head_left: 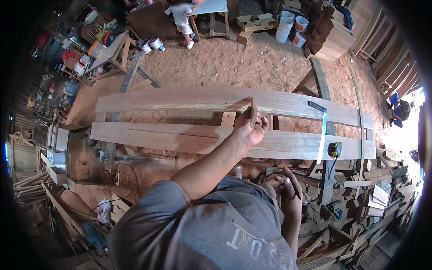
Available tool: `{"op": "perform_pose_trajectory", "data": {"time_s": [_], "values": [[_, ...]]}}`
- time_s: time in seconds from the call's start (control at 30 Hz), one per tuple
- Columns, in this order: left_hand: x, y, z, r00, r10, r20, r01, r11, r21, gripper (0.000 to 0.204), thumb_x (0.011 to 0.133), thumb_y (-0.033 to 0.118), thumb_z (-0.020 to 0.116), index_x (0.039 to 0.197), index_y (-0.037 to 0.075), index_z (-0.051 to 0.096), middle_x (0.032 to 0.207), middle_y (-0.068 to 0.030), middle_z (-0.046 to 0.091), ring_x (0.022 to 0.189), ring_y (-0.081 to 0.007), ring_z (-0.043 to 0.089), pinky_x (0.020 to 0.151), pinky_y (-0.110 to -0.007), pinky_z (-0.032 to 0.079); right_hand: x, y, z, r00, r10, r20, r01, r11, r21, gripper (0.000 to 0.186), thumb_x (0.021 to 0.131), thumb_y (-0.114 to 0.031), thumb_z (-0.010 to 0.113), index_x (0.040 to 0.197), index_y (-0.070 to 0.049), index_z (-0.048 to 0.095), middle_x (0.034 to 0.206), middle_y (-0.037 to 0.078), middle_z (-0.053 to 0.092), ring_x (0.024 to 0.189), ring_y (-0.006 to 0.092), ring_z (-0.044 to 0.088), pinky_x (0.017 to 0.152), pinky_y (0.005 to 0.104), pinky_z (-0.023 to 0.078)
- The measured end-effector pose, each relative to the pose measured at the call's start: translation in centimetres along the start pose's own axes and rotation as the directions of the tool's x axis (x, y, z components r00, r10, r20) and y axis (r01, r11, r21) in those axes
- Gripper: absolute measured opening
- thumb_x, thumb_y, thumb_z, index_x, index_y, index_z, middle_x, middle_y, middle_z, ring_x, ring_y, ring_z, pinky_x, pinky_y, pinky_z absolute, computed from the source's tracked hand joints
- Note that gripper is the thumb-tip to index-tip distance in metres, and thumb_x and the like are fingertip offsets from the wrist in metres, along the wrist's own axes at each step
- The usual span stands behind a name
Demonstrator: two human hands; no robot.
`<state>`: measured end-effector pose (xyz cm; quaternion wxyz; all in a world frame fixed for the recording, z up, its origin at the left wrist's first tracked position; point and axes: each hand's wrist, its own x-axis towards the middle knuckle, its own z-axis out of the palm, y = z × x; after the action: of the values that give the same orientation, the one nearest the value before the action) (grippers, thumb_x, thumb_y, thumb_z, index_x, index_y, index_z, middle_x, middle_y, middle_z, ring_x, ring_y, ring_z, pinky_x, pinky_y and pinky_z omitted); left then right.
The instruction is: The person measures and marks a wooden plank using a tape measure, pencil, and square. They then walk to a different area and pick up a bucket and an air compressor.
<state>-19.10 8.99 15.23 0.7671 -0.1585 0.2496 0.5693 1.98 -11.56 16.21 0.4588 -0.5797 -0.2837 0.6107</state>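
My left hand [249, 129] grips a small flat wooden piece [253, 109], held on edge over two long pale planks, the back plank [171, 96] and the front plank [171, 137]. My right hand [290, 191] is low beside my body, closed around a thin dark pencil-like stick [297, 191]. Toward the right end of the planks lie a metal square with a dark handle [321, 130] and a yellow-and-black tape measure [334, 150].
Wooden trestles [319, 81] bear the planks. Behind are a person in white [182, 20], white buckets [283, 27] and a side table [105, 56]. Another person [398, 112] crouches at far right. Offcuts [378, 200] and cables surround my feet; a long strip [360, 117] crosses the planks.
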Motion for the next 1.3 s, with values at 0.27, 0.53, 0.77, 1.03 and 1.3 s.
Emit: {"op": "perform_pose_trajectory", "data": {"time_s": [0.27, 0.53, 0.77, 1.03, 1.3], "values": [[-0.1, 0.0, 0.7, 0.997, 0.001, -0.073, -0.001, 1.000, 0.000, 0.020, 0.109, 0.017, 0.064, 0.090, 0.009, 0.067, 0.064, 0.0054, 0.061, 0.050, -0.0054, 0.052, 0.073, -0.030, 0.051, 0.5, 0.3, 0.1, 0.999, 0.049, 0.006, -0.049, 0.999, 0.004, 0.058, 0.112, -0.036, 0.058, 0.156, 0.002, 0.053, 0.109, 0.009, 0.077, 0.080, 0.0089, 0.059, 0.072, 0.0233, 0.047], [0.3, 0.0, 0.0, 0.999, -0.006, -0.048, 0.003, 0.999, -0.050, 0.022, 0.109, 0.019, 0.065, 0.090, 0.008, 0.067, 0.064, 0.0044, 0.062, 0.051, -0.0061, 0.054, 0.072, -0.031, 0.053, 1.3, -0.6, 1.0, 0.999, 0.025, 0.028, -0.023, 0.996, -0.085, 0.058, 0.114, -0.041, 0.052, 0.155, 0.001, 0.054, 0.108, 0.010, 0.074, 0.076, 0.0099, 0.056, 0.069, 0.0257, 0.046], [0.1, -0.4, -2.3, 0.999, -0.028, 0.026, 0.020, 0.965, 0.262, 0.022, 0.112, 0.027, 0.061, 0.098, 0.013, 0.069, 0.080, 0.0012, 0.064, 0.069, -0.0135, 0.059, 0.075, -0.036, 0.055, 8.8, 3.4, -4.9, 0.842, -0.532, 0.089, 0.417, 0.538, -0.733, 0.037, 0.116, -0.029, 0.054, 0.141, -0.002, 0.058, 0.105, 0.014, 0.064, 0.089, 0.0263, 0.061, 0.080, 0.0385, 0.050], [1.0, -3.8, -8.7, 0.997, 0.024, 0.071, -0.069, 0.679, 0.731, 0.025, 0.113, 0.036, 0.062, 0.122, 0.013, 0.066, 0.102, 0.0013, 0.067, 0.090, -0.0146, 0.066, 0.083, -0.036, 0.053, 18.1, 0.8, -12.3, 0.872, -0.406, 0.272, 0.261, -0.085, -0.962, 0.065, 0.093, -0.004, 0.065, 0.155, -0.013, 0.051, 0.144, 0.019, 0.059, 0.125, 0.0441, 0.060, 0.104, 0.0539, 0.051], [-1.1, -5.3, -11.1, 0.974, -0.004, 0.225, -0.188, 0.536, 0.823, 0.023, 0.114, 0.030, 0.060, 0.116, 0.009, 0.069, 0.102, 0.0021, 0.066, 0.086, -0.0081, 0.063, 0.075, -0.030, 0.053, 15.6, 2.0, -9.1, 0.810, -0.522, 0.268, 0.400, 0.156, -0.903, 0.036, 0.106, -0.024, 0.062, 0.135, -0.004, 0.068, 0.132, 0.024, 0.069, 0.123, 0.0465, 0.063, 0.106, 0.0520, 0.053]]}}
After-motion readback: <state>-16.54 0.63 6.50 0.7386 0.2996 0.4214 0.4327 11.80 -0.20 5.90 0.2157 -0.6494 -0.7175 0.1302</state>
